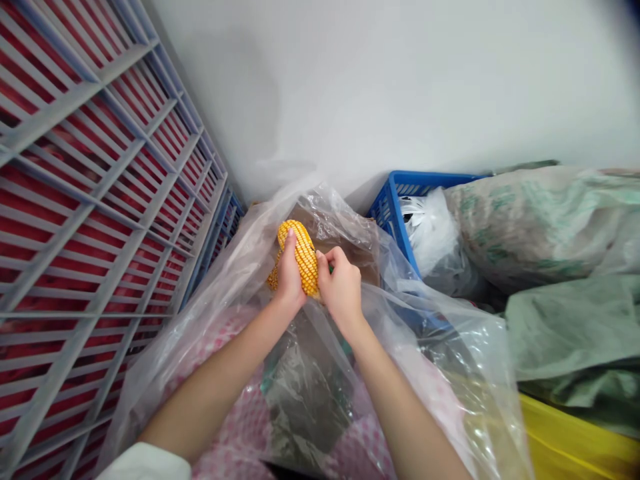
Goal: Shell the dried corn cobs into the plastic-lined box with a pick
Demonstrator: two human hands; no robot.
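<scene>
My left hand (290, 277) is wrapped round a yellow corn cob (305, 257), its thumb lying along the kernels. More yellow kernels (273, 272) show on the far side of that hand; whether they belong to a second cob I cannot tell. Against the cob's right side, my right hand (341, 283) is closed, its thumb and index finger pinched at the kernels. A small bit of green shows inside its fingers, too little to name. Both hands are over a large clear plastic bag (220, 333) that spreads wide around my forearms.
Tall pale slatted crates (145, 193) with red contents rise on the left. To the right, a blue crate (397, 220) holds white plastic bags (433, 227) beside a bulky woven sack (530, 227). Green cloth (575, 327) and a yellow surface (575, 440) lie nearer. A white wall (400, 87) stands behind.
</scene>
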